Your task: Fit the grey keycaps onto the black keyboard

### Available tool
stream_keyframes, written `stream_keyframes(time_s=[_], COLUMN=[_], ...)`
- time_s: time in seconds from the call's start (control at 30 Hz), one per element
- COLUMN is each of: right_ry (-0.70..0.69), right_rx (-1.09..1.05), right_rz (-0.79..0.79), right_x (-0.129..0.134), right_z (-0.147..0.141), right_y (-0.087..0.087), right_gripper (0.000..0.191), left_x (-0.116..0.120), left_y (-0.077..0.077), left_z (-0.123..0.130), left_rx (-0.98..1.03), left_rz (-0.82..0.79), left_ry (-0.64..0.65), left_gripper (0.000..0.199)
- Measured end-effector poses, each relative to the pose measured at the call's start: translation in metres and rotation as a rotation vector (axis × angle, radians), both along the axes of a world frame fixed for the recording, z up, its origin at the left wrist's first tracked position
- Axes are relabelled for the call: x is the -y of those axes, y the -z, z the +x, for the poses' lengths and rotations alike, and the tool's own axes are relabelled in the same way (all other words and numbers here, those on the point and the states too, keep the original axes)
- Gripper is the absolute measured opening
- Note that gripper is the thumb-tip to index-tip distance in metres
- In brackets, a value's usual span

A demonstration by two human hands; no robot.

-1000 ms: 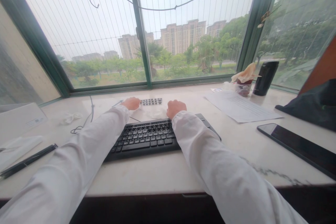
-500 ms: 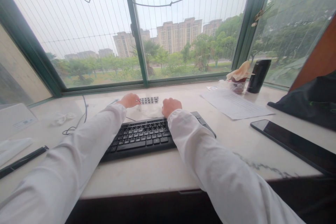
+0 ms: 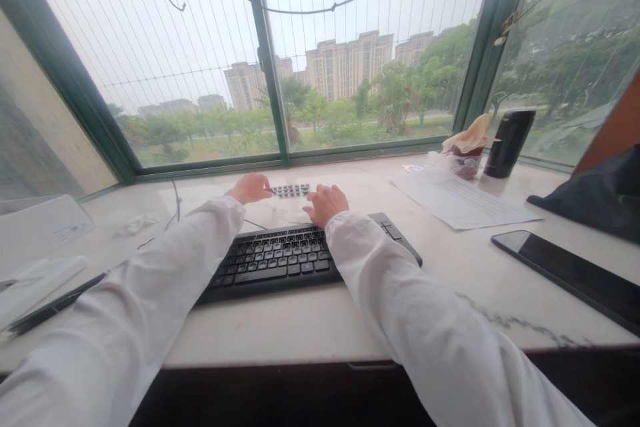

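Note:
A black keyboard (image 3: 280, 270) lies on the white sill under my forearms, with bare sockets in its upper rows where keycaps are off. Behind it, rows of small loose keycaps (image 3: 291, 191) stand on the sill. At the left end of these rows is my left hand (image 3: 251, 188), its fingers pinched together on something small and dark, perhaps a keycap. My right hand (image 3: 327, 204) is just right of the keycaps, above the keyboard's back edge, with its fingers partly spread and nothing visible in them.
Paper sheets (image 3: 463, 199), a wrapped cup (image 3: 467, 159) and a black bottle (image 3: 509, 143) stand back right. A phone (image 3: 570, 275) lies at the right. A white box (image 3: 43, 227) and dark strips (image 3: 57, 307) are at the left.
My right hand has gone from a closed fist to loosened, partly spread fingers. My left hand stays beside the keycaps. The whole view has shifted slightly.

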State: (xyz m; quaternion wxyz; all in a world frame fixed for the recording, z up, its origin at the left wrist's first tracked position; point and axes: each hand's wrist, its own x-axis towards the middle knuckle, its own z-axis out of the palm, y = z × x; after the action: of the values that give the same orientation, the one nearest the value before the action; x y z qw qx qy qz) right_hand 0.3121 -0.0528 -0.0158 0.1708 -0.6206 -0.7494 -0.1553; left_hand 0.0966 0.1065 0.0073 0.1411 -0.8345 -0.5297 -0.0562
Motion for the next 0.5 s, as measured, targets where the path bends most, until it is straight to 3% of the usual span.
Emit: stream_keyframes(time_s=[0.17, 0.3, 0.4, 0.5], right_ry=[0.077, 0.066, 0.091, 0.105], right_rx=[-0.011, -0.042, -0.035, -0.099], right_rz=[-0.141, -0.228, -0.129, 0.047], right_x=[-0.003, -0.006, -0.004, 0.002], right_z=[0.002, 0.003, 0.001, -0.002], right_y=[0.003, 0.004, 0.001, -0.005], right_gripper=[0.047, 0.024, 0.024, 0.03], left_x=[0.057, 0.111, 0.139, 0.151], left_y=[-0.023, -0.034, -0.031, -0.018], left_z=[0.002, 0.009, 0.011, 0.01], left_rx=[0.085, 0.154, 0.183, 0.244], left_rz=[0.088, 0.131, 0.178, 0.221], left_ry=[0.084, 0.229, 0.241, 0.221], left_gripper=[0.033, 0.026, 0.024, 0.023])
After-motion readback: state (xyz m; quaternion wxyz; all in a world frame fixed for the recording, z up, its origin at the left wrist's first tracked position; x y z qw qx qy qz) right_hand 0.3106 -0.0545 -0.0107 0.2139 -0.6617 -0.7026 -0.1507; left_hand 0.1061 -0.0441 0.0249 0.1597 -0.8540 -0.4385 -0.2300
